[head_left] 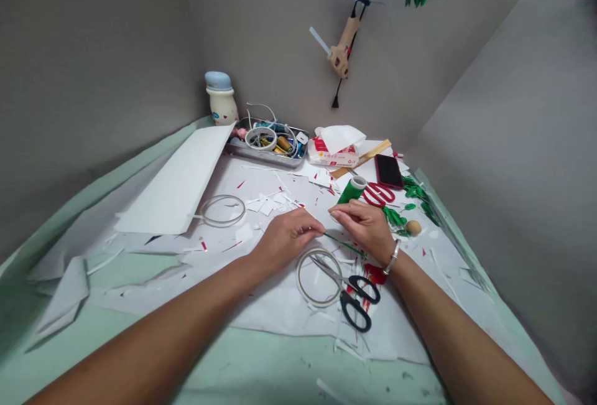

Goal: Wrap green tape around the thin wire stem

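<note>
My left hand (291, 234) is closed in a pinch on one end of a thin green stem (342, 242), which slants down to the right below my other hand. My right hand (364, 223) is also pinched shut, a little apart from the left fingertips; what it holds is too small to make out. Just behind it stands a spool of green thread (351, 190). Black-handled scissors (347, 285) lie in front of the hands, their blades across a roll of narrow tape (299, 280).
Red-handled scissors (380, 193), a phone (388, 171), green leaves (396, 217) and a wooden ball (413, 227) lie right. Behind are a metal tray (280, 159) of supplies and a tissue pack (333, 153). A glue gun (344, 50) hangs above. Paper scraps (268, 204) litter the table.
</note>
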`<state>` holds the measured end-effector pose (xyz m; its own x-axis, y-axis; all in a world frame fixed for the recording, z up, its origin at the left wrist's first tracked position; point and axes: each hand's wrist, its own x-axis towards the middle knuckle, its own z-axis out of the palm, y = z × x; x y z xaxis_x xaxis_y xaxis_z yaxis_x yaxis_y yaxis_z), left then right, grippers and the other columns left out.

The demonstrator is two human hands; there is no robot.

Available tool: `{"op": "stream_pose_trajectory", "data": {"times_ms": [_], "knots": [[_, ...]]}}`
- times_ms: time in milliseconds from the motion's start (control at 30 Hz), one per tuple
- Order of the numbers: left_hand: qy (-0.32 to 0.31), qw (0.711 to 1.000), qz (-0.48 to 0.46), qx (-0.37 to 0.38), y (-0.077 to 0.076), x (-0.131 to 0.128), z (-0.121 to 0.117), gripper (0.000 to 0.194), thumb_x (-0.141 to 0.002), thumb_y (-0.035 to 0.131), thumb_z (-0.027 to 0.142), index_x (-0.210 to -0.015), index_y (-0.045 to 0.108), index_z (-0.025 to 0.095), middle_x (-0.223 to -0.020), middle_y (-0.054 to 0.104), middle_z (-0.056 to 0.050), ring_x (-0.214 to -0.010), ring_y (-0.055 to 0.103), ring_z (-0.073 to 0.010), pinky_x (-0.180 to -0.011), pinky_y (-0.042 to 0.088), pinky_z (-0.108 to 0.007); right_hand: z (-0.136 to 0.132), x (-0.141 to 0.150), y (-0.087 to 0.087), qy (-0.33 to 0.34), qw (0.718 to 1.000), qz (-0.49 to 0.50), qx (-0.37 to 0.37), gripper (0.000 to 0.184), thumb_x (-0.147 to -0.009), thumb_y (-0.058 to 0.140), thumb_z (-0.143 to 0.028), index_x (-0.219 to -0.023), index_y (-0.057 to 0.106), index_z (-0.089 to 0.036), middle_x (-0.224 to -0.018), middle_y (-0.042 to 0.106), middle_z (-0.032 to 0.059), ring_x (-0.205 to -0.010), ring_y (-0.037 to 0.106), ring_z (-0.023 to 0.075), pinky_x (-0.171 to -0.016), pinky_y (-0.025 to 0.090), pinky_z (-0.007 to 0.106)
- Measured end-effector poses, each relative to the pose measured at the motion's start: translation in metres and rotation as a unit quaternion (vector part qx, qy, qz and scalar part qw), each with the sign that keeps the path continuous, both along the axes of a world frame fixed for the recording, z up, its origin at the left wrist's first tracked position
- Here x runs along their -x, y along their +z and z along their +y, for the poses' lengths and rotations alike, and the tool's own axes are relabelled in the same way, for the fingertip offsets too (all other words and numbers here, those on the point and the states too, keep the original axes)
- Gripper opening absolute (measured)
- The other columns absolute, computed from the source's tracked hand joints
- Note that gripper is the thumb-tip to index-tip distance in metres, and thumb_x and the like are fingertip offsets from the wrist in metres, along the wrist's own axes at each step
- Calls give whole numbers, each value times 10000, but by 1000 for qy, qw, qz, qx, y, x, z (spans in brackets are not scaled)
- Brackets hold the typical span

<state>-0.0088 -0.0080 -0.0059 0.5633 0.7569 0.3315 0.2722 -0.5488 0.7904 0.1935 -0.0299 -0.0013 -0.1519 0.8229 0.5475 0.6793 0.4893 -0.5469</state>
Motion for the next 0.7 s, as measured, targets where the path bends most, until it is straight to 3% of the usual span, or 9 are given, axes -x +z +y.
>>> {"op": "stream_pose_trajectory", "data": {"times_ms": [167, 267, 467, 567, 700], "knots": [[47, 984, -82, 149, 6, 0, 1, 166, -770, 616, 286, -847, 706, 171, -785, 684, -25, -700, 586, -131, -660, 454, -251, 1, 6, -11, 31, 999, -23, 36, 182, -875, 549, -251, -883, 721, -191, -764, 683, 29, -685, 598, 131, -652, 447, 236], [96, 976, -98, 170, 7, 1, 4, 190, -760, 627, 303, -862, 698, 161, -766, 682, -22, -658, 574, -126, -621, 445, -244, -5, 16, -13, 69, 994, -69, 42, 173, -866, 549, -218, -890, 720, -197, -752, 676, 23, -680, 597, 124, -647, 441, 225], [170, 985, 4, 6, 0, 5, 7, 145, -808, 557, 241, -846, 686, 185, -835, 646, -20, -713, 571, -131, -676, 432, -254, -15, 22, -4, 77, 985, -152, -5, 185, -883, 534, -240, -924, 711, -206, -655, 560, 5, -616, 523, 109, -589, 389, 216], [143, 985, 80, -61, -1, 6, 4, 167, -831, 512, 198, -854, 677, 189, -805, 600, -21, -723, 554, -137, -667, 411, -258, -14, 15, 0, 44, 988, -141, -42, 206, -895, 532, -286, -918, 719, -203, -622, 528, 5, -599, 505, 112, -565, 371, 222], [61, 987, 128, -79, -2, 3, 0, 201, -837, 490, 169, -869, 687, 193, -798, 578, -25, -727, 541, -142, -663, 400, -265, -9, 7, 3, 30, 995, -90, -43, 186, -886, 551, -280, -899, 723, -210, -640, 574, 12, -601, 513, 115, -577, 389, 228]]}}
